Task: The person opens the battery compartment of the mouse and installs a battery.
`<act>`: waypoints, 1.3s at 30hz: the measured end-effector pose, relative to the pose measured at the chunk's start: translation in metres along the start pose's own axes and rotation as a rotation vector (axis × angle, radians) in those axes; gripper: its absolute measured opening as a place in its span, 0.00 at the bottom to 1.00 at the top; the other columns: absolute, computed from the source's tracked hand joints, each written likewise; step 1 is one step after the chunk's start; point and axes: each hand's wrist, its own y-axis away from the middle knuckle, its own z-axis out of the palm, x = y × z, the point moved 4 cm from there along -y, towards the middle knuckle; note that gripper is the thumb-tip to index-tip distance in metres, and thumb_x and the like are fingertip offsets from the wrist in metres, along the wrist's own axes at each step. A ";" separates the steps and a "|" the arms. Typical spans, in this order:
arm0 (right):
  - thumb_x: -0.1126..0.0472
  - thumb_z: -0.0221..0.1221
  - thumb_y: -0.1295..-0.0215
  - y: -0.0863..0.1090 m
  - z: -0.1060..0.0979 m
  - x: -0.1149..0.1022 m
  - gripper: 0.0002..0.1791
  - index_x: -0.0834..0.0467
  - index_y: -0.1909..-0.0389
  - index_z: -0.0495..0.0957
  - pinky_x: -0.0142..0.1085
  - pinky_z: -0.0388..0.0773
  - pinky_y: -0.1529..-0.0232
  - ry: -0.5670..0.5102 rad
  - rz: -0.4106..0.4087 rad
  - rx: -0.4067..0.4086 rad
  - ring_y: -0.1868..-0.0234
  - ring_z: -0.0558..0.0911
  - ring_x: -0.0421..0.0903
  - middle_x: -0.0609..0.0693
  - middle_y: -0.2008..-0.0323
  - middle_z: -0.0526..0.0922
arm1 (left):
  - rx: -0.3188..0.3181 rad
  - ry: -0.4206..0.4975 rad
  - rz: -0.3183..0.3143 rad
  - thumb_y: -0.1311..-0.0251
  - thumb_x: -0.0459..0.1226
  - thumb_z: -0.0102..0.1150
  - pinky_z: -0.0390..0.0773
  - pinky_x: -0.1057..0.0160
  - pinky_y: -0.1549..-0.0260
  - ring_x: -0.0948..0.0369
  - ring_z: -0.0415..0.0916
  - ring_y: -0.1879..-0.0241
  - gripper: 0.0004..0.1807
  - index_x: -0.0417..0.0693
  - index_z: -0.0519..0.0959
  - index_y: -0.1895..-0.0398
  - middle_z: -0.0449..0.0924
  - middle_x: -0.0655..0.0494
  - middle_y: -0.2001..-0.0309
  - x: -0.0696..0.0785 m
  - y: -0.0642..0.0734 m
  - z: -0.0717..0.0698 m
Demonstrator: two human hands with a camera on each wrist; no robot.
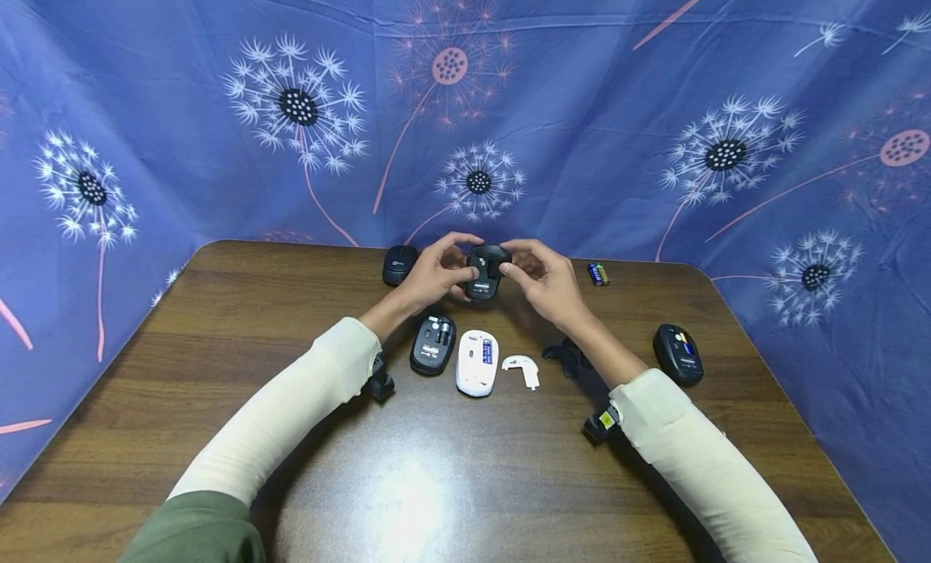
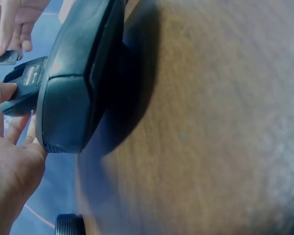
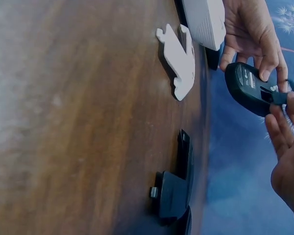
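Over the far part of the table, my left hand (image 1: pixel 431 274) holds a black computer mouse (image 1: pixel 482 287) with its underside facing me. The thumb lies on the underside and the fingers are around the edge. My right hand (image 1: pixel 550 287) is at the mouse's right side. Between its thumb and fingers it pinches a small dark battery cover (image 3: pixel 279 98), seen at the mouse's end in the right wrist view. In the left wrist view this dark piece (image 2: pixel 9 58) is beside the mouse (image 2: pixel 29 78); whether they touch I cannot tell.
Nearer me lie an underside-up black mouse (image 1: pixel 433 346), a white mouse (image 1: pixel 476 373) with a blue battery, a white cover (image 1: pixel 525 369) and black covers (image 1: pixel 562 358). Other black mice sit far left (image 1: pixel 398 264) and right (image 1: pixel 678 355). Batteries (image 1: pixel 599 274) lie near the back edge.
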 end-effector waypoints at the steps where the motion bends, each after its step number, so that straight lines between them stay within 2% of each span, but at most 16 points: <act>1: 0.67 0.73 0.26 0.001 -0.001 0.000 0.18 0.60 0.38 0.88 0.23 0.83 0.60 -0.006 0.025 0.004 0.62 0.87 0.41 0.62 0.59 0.92 | 0.000 0.000 0.003 0.29 0.24 0.68 0.97 0.37 0.63 0.56 0.85 0.61 0.30 0.48 0.79 0.25 0.80 0.46 0.55 0.000 0.000 0.000; 8: 0.62 0.72 0.23 0.011 -0.012 -0.001 0.17 0.56 0.36 0.87 0.25 0.82 0.64 -0.011 0.152 0.000 0.61 0.91 0.57 0.60 0.58 0.91 | -0.003 0.007 0.007 0.29 0.24 0.68 0.96 0.34 0.62 0.56 0.86 0.61 0.30 0.48 0.78 0.25 0.81 0.45 0.55 0.003 0.002 0.000; 11: 0.62 0.72 0.23 0.016 -0.017 0.000 0.17 0.56 0.37 0.87 0.27 0.85 0.66 0.000 0.190 -0.009 0.63 0.91 0.53 0.60 0.59 0.91 | -0.005 0.021 0.007 0.29 0.23 0.67 0.96 0.33 0.62 0.55 0.86 0.61 0.31 0.47 0.78 0.25 0.82 0.44 0.55 0.003 0.001 0.000; 16: 0.63 0.71 0.23 0.026 -0.024 0.001 0.17 0.59 0.36 0.87 0.35 0.94 0.61 0.005 0.261 -0.079 0.64 0.93 0.48 0.63 0.58 0.92 | -0.009 0.040 0.005 0.29 0.22 0.66 0.96 0.32 0.62 0.55 0.86 0.62 0.31 0.46 0.77 0.24 0.81 0.44 0.55 0.004 0.000 0.000; 21: 0.62 0.71 0.22 0.038 -0.027 0.002 0.17 0.58 0.36 0.87 0.37 0.92 0.65 0.054 0.293 -0.160 0.64 0.92 0.59 0.61 0.59 0.93 | -0.008 0.045 0.002 0.29 0.22 0.66 0.96 0.34 0.61 0.55 0.86 0.62 0.31 0.44 0.77 0.24 0.80 0.45 0.55 0.004 0.000 -0.001; 24: 0.61 0.71 0.21 0.044 -0.027 0.005 0.17 0.57 0.36 0.86 0.39 0.90 0.66 0.088 0.308 -0.203 0.63 0.92 0.62 0.59 0.60 0.93 | -0.006 0.037 -0.001 0.29 0.22 0.67 0.96 0.33 0.61 0.55 0.86 0.61 0.31 0.45 0.77 0.24 0.80 0.45 0.55 0.005 0.001 -0.002; 31: 0.59 0.72 0.22 0.054 -0.023 0.015 0.17 0.56 0.37 0.87 0.34 0.81 0.65 0.177 0.358 -0.271 0.62 0.90 0.52 0.56 0.58 0.94 | 0.000 0.028 -0.006 0.29 0.22 0.66 0.97 0.36 0.61 0.55 0.86 0.60 0.31 0.46 0.77 0.25 0.80 0.45 0.54 0.004 0.002 -0.003; 36: 0.58 0.72 0.23 0.059 -0.021 0.017 0.17 0.56 0.38 0.88 0.35 0.77 0.65 0.193 0.385 -0.314 0.63 0.85 0.47 0.56 0.59 0.93 | 0.005 0.021 -0.010 0.29 0.22 0.67 0.98 0.42 0.64 0.55 0.86 0.60 0.31 0.46 0.77 0.25 0.80 0.44 0.54 0.001 0.002 -0.003; 39: 0.58 0.72 0.23 0.061 -0.020 0.018 0.17 0.56 0.38 0.88 0.34 0.77 0.66 0.204 0.387 -0.335 0.64 0.84 0.44 0.55 0.59 0.93 | 0.002 0.015 -0.009 0.28 0.23 0.67 0.98 0.42 0.64 0.55 0.86 0.61 0.31 0.47 0.77 0.24 0.80 0.44 0.54 0.001 0.002 -0.002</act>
